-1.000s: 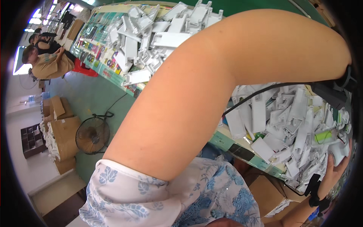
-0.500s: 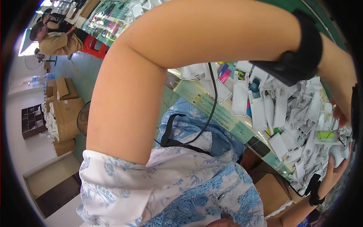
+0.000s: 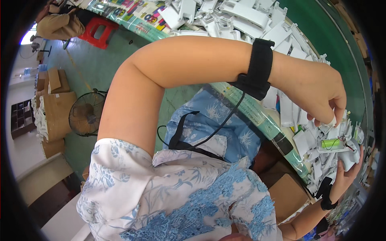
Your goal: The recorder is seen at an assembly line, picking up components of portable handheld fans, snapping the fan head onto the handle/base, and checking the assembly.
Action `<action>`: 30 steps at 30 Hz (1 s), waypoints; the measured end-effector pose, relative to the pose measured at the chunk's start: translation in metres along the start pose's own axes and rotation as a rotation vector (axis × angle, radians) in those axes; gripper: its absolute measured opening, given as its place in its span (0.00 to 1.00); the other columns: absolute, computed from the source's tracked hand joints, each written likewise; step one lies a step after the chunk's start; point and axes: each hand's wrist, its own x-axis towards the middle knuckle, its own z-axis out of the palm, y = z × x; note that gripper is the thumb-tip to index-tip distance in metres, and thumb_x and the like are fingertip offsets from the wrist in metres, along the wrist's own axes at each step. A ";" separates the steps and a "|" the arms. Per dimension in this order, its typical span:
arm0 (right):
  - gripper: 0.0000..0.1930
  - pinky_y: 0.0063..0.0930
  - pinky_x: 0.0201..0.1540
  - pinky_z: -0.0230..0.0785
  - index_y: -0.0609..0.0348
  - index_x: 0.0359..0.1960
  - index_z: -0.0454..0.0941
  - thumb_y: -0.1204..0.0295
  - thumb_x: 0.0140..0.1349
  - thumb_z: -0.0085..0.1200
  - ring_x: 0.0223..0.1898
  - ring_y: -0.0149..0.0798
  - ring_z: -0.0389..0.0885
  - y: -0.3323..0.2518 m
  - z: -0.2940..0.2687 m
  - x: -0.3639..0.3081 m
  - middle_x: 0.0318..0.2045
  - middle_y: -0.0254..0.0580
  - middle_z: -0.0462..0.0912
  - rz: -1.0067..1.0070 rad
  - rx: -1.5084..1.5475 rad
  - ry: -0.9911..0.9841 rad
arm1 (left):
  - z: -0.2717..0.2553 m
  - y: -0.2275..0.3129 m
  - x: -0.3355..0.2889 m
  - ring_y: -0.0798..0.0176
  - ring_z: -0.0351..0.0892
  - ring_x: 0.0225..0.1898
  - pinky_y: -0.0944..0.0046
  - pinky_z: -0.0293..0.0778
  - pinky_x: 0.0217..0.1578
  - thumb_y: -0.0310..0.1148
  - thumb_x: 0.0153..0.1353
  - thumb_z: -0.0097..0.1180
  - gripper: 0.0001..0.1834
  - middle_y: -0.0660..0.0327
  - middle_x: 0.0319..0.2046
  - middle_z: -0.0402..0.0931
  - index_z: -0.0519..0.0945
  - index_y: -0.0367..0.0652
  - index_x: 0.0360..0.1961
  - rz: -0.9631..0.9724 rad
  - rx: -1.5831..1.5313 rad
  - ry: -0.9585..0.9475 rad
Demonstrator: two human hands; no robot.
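My left arm reaches across to the right, and my left hand (image 3: 315, 94) is bent down with its fingers pinched together above the pile. A small whitish piece shows at the fingertips, but its kind is unclear. Lower right, my right hand (image 3: 350, 172) is wrapped around a white rounded plastic housing (image 3: 349, 158). Against that housing lies a white plastic case (image 3: 320, 146) with a green cylindrical battery (image 3: 330, 143) and thin red and black wires. Both wrists wear black straps.
White plastic parts (image 3: 245, 16) heap over the table, whose printed edge (image 3: 257, 120) runs diagonally. Beyond is a green surface (image 3: 321, 36). A black cable (image 3: 219, 134) hangs from my left wrist strap. A cardboard box (image 3: 287, 195), floor fan (image 3: 84, 113) and red stool (image 3: 96, 32) stand around.
My left hand has come away from the right edge into plain view, fingers pinched. The view has shifted, showing more of the table's far part. My right hand still grips the white housing.
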 end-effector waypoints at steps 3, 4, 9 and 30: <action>0.33 0.31 0.58 0.54 0.61 0.62 0.52 0.76 0.53 0.51 0.57 0.38 0.61 -0.012 0.003 -0.003 0.60 0.43 0.57 -0.031 0.033 -0.015 | 0.009 -0.004 -0.013 0.69 0.71 0.19 0.68 0.66 0.21 0.30 0.46 0.49 0.13 0.61 0.17 0.75 0.78 0.36 0.32 -0.035 -0.075 -0.030; 0.33 0.30 0.58 0.54 0.61 0.62 0.53 0.76 0.53 0.51 0.56 0.38 0.61 -0.013 0.003 -0.006 0.60 0.43 0.57 -0.026 0.027 -0.003 | 0.014 -0.006 -0.016 0.68 0.71 0.19 0.67 0.66 0.22 0.31 0.47 0.49 0.13 0.60 0.17 0.74 0.78 0.37 0.32 -0.007 -0.086 -0.042; 0.35 0.30 0.57 0.55 0.60 0.62 0.53 0.78 0.51 0.52 0.56 0.37 0.62 -0.022 0.018 -0.012 0.59 0.43 0.58 -0.073 0.021 -0.010 | 0.068 -0.034 -0.083 0.51 0.76 0.26 0.54 0.71 0.29 0.31 0.49 0.46 0.10 0.49 0.22 0.75 0.77 0.35 0.25 0.135 0.375 -0.631; 0.37 0.30 0.51 0.61 0.61 0.55 0.60 0.81 0.40 0.61 0.48 0.40 0.70 -0.046 0.064 -0.045 0.48 0.47 0.68 -0.027 0.119 -0.087 | 0.133 -0.161 -0.147 0.49 0.72 0.44 0.55 0.67 0.47 0.30 0.52 0.47 0.20 0.49 0.43 0.71 0.70 0.41 0.48 -0.430 0.653 -0.631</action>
